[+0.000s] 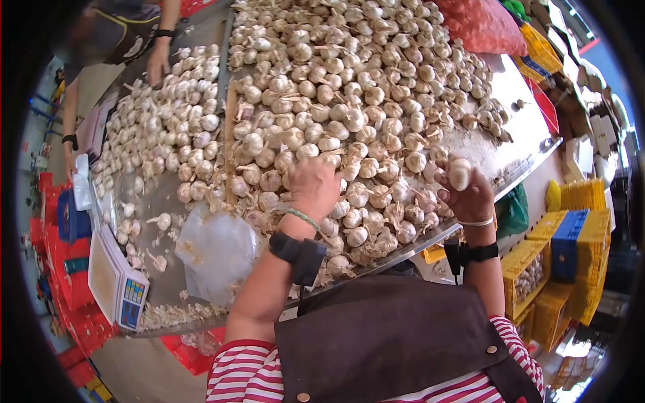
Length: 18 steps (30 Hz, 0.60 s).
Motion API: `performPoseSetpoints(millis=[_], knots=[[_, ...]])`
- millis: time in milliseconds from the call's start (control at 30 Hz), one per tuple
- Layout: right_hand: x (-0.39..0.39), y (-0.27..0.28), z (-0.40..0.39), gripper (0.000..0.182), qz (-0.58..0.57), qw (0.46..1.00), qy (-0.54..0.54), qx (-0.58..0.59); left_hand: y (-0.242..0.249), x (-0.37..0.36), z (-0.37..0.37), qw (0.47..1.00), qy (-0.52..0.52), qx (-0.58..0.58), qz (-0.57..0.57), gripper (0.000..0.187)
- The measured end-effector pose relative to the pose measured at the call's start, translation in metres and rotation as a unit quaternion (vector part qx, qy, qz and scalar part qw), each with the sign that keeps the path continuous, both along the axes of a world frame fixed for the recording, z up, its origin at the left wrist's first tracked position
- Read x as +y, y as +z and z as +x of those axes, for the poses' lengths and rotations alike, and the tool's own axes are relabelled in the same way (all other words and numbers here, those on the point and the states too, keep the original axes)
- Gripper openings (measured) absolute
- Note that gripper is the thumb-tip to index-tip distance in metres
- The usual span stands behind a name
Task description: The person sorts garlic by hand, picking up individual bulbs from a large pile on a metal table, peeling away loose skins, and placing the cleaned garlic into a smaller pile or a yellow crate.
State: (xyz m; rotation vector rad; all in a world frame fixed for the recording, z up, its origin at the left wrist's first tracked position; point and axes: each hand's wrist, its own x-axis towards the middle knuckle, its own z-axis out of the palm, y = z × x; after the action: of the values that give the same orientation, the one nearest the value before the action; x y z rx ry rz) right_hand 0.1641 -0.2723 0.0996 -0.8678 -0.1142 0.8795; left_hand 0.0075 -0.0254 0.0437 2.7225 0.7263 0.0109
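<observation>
One metal table [158,198] carries two spreads of garlic, each with too many bulbs to count. The larger spread [363,87], many of its bulbs with stalks and loose, brownish skin, lies across the middle and right; the smaller, whiter spread [161,134] lies at left, beyond one narrow strip [230,141]. One red mesh sack [480,25] sits at the far edge, one clear plastic bag [215,252] lies flat near the front, and one scale [117,279] stands at the left corner. Across the table, one co-worker's two hands show, one hand [158,64] at the smaller spread. In the foreground, the left hand [314,187] reaches into the larger spread, fingers on the bulbs; whether they grip one cannot be told. The right hand [469,193], raised above the table's near right edge, has its fingers closed around one garlic bulb [459,173], plump, rounded and pale cream with a faint brown tinge.
</observation>
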Motion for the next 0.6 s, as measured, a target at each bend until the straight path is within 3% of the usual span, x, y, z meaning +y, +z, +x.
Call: performPoseSetpoints(millis=[33, 67, 133, 167, 200, 233, 267, 333, 367, 433, 467, 533, 600], knots=[[0.005, 0.008, -0.007, 0.039, -0.032, 0.997, -0.067, 0.021, 0.002, -0.001, 0.003, 0.994, -0.012, -0.088, 0.059, 0.017], [-0.001, -0.003, 0.003, 0.039, -0.033, 0.996, -0.075, 0.024, -0.002, -0.001, 0.01, 0.994, -0.02, -0.086, 0.057, 0.017], [-0.013, -0.036, 0.037, 0.029, -0.076, 0.967, 0.134, -0.2, -0.019, -0.003, 0.024, 0.991, -0.05, -0.12, 0.041, 0.012], [0.005, -0.028, 0.033, 0.022, -0.303, 0.913, 0.194, -0.189, -0.028, -0.006, 0.031, 0.995, -0.061, -0.065, 0.052, 0.019], [0.017, -0.036, 0.034, 0.018, -0.403, 0.811, 0.273, -0.325, -0.037, -0.011, 0.035, 0.995, -0.062, -0.058, 0.055, 0.019], [0.027, -0.038, 0.028, 0.018, -0.409, 0.689, 0.294, -0.52, -0.045, -0.016, 0.038, 0.995, -0.054, -0.064, 0.053, 0.021], [0.036, -0.04, 0.021, 0.019, -0.393, 0.534, 0.294, -0.689, -0.043, -0.019, 0.04, 0.995, -0.048, -0.069, 0.054, 0.024], [0.052, -0.042, 0.015, 0.02, -0.43, 0.458, 0.409, -0.662, -0.039, -0.019, 0.04, 0.995, -0.064, -0.036, 0.063, 0.027], [0.054, -0.053, 0.013, 0.017, -0.436, 0.427, 0.407, -0.679, -0.037, -0.019, 0.039, 0.997, -0.062, -0.033, 0.031, 0.025], [0.054, -0.066, 0.017, 0.018, -0.424, 0.42, 0.431, -0.676, -0.02, -0.019, 0.033, 0.997, -0.047, -0.004, -0.065, 0.021], [0.054, -0.072, 0.021, 0.018, -0.42, 0.402, 0.452, -0.676, -0.017, -0.019, 0.027, 0.997, -0.046, 0.005, -0.059, 0.021], [0.057, -0.072, 0.03, 0.019, -0.41, 0.398, 0.455, -0.683, -0.011, -0.019, 0.01, 0.976, -0.048, -0.21, -0.038, 0.024], [0.062, -0.049, 0.042, 0.022, -0.47, 0.408, 0.476, -0.621, 0.001, -0.022, -0.008, 0.977, -0.03, -0.204, -0.057, 0.026]])
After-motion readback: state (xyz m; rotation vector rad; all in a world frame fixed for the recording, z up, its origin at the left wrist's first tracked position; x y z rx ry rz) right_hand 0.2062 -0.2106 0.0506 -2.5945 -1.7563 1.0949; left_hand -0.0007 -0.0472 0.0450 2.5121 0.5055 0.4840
